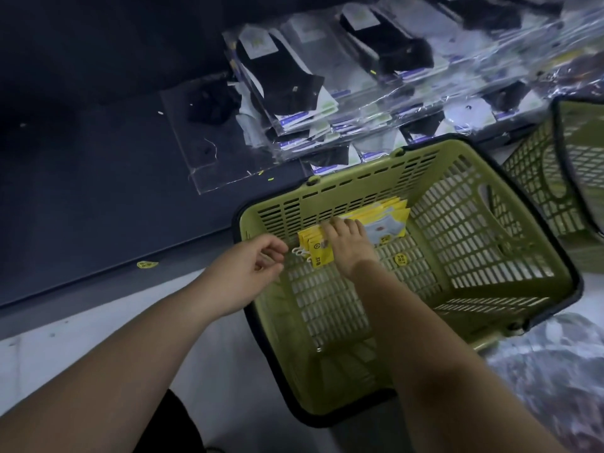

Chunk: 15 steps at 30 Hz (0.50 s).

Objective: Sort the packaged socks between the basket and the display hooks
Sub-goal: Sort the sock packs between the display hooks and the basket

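A green plastic basket (pixel 474 230) stands on the floor and holds a stack of yellow sock packets (pixel 385 220) against its far wall. My right hand (pixel 348 243) reaches into the basket and grips the near end of the yellow packets, fingers curled over their top edge. White plastic hangers (pixel 299 251) stick out from the packets to the left. My left hand (pixel 251 269) hovers over the basket's left rim with its fingers loosely curled, close to those hangers and holding nothing. A loose yellow sticker (pixel 400 259) lies on the basket floor.
Rows of black and grey packaged socks (pixel 294 83) hang on display hooks above the basket. A clear empty bag (pixel 209 142) lies on the dark shelf base. A second green basket (pixel 562 178) sits at the right. Crumpled clear plastic (pixel 555 371) lies at the lower right.
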Motion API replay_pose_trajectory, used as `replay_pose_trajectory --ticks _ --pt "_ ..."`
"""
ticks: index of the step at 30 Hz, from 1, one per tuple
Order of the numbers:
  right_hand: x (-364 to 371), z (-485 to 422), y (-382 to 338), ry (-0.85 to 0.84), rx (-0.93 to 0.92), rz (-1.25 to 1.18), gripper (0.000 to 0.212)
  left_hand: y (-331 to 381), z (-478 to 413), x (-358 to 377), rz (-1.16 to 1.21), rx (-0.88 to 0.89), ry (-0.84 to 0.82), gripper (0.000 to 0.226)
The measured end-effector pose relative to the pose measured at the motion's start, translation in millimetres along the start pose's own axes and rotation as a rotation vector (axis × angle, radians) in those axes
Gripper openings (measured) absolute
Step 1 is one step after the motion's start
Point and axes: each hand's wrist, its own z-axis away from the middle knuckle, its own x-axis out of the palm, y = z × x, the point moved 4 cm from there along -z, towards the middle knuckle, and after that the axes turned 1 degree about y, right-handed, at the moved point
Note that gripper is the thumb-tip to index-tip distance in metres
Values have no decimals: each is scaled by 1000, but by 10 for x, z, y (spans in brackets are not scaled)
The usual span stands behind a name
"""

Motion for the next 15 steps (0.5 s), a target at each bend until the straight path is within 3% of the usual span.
replay_pose_trajectory --ticks 5,10,13,15 --pt "-11 -60 -56 66 44 -25 42 -27 -39 23 -4 2 -14 21" --pt "68 1 -44 0 72 30 57 -20 -92 50 -1 0 -35 17" --pt "110 94 2 -107 37 173 44 -38 -121 94 -3 -8 -48 17" --pt "23 167 32 -63 10 173 36 -64 -143 130 -12 -14 -57 18"
